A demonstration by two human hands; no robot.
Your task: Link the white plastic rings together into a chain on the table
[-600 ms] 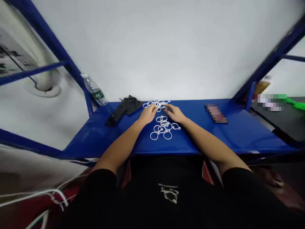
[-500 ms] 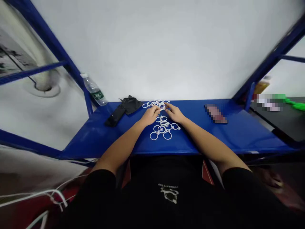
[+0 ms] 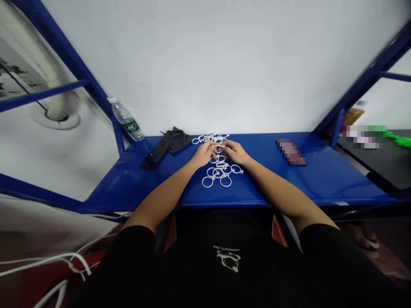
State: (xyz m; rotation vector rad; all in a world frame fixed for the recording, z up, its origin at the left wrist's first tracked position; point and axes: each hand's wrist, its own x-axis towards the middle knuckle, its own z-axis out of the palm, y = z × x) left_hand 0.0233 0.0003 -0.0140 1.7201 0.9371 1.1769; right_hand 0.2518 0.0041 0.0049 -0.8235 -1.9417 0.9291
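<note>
My left hand (image 3: 205, 153) and my right hand (image 3: 234, 152) meet over the middle of the blue table (image 3: 263, 188). Between their fingertips is a white curtain ring (image 3: 219, 146) with a small eyelet, which both hands pinch. A loose pile of similar white rings (image 3: 222, 167) lies just in front of the hands, some overlapping. Behind the fingers, towards the wall, sits a second cluster of white rings (image 3: 210, 137). The fingers partly cover the held ring.
To the left lie a black phone (image 3: 155, 156) and a black cloth pouch (image 3: 176, 139). A clear plastic bottle (image 3: 126, 119) stands at the back left corner by the blue frame (image 3: 102, 100). On the right rests a blurred-out phone (image 3: 291, 152). A white wall (image 3: 205, 77) rises behind the table.
The right hand has shifted slightly towards me and closed its fingers on the ring. The left hand stays at almost the same spot, with the ring now held between both hands.
</note>
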